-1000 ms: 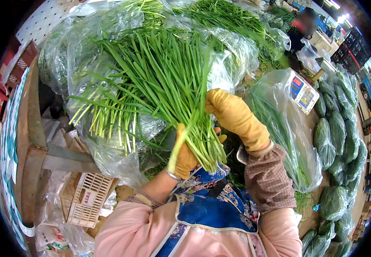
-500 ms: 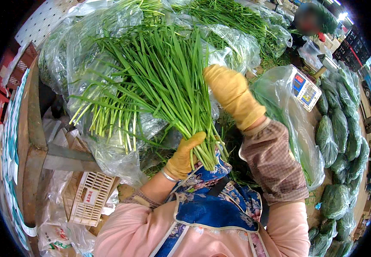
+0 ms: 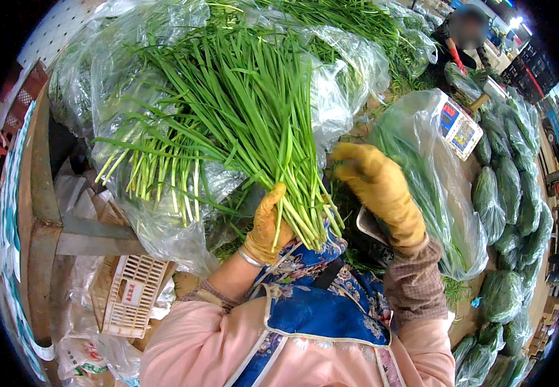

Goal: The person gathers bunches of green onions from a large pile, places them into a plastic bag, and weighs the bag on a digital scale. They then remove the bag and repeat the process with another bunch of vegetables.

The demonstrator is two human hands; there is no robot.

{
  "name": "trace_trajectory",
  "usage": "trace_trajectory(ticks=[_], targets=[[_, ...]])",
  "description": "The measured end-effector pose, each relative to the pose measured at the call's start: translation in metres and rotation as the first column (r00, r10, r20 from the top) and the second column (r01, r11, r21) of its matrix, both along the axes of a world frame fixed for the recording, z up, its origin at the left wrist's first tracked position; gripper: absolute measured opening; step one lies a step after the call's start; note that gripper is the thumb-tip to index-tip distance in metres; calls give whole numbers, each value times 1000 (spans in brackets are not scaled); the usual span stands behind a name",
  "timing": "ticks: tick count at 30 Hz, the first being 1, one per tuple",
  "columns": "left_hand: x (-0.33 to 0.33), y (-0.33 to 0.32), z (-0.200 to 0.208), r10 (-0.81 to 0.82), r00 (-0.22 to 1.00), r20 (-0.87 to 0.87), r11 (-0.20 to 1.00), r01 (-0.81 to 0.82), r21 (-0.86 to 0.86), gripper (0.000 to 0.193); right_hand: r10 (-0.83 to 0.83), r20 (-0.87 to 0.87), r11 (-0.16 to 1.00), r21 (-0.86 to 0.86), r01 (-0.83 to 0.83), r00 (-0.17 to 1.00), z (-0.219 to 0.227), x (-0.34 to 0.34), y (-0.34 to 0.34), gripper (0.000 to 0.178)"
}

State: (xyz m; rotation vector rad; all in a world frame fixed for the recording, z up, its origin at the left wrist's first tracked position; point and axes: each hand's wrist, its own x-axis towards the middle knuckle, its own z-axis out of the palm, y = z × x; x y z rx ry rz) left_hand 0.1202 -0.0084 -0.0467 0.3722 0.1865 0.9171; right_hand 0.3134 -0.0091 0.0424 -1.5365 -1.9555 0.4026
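Observation:
A large bunch of garlic chives (image 3: 257, 122) fans out in front of me, its pale stem ends toward my body. My left hand (image 3: 266, 226), in a yellow glove, is closed around the bunch just above the cut ends, thumb across the stems. To the right of the stems, and apart from them, is my gloved right hand (image 3: 383, 184). Motion smears its fingers, so I cannot see whether they hold anything. Beneath the bunch, on clear plastic sheeting (image 3: 173, 248), lie more chives (image 3: 163, 177) with pale ends toward me.
A clear bag of greens (image 3: 421, 193) lies right of my hand, beside a scale with a display (image 3: 458, 129). Several wrapped bundles (image 3: 504, 295) line the right side. At left are a table frame (image 3: 40, 232) and a cream crate (image 3: 134, 293). Another person's red-covered arm (image 3: 455, 57) shows far right.
My right hand has dropped away from the upper leaves, down and to the right. The left hand keeps its hold on the chives. The person at the back has come further into view.

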Motion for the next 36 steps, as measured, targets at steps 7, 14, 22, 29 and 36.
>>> trace_trajectory(ticks=[7,14,22,29,36], targets=[[1,-2,-1,91,996,-10,995,-91,-37,47,304,207,927,161,-339,930,-23,-33,33,33],[4,2,-9,67,997,43,995,-63,-81,47,345,244,927,64,-370,906,14,-10,10,12],[2,7,-12,-22,981,194,990,49,-135,50,-96,-28,966,239,100,995,20,37,-15,17],[4,6,-1,-8,977,214,1000,7,5,47,66,346,975,-223,13,936,19,14,-46,33],[5,2,3,108,994,2,992,-108,-63,52,67,-147,979,200,-37,987,-26,-15,-21,19]])
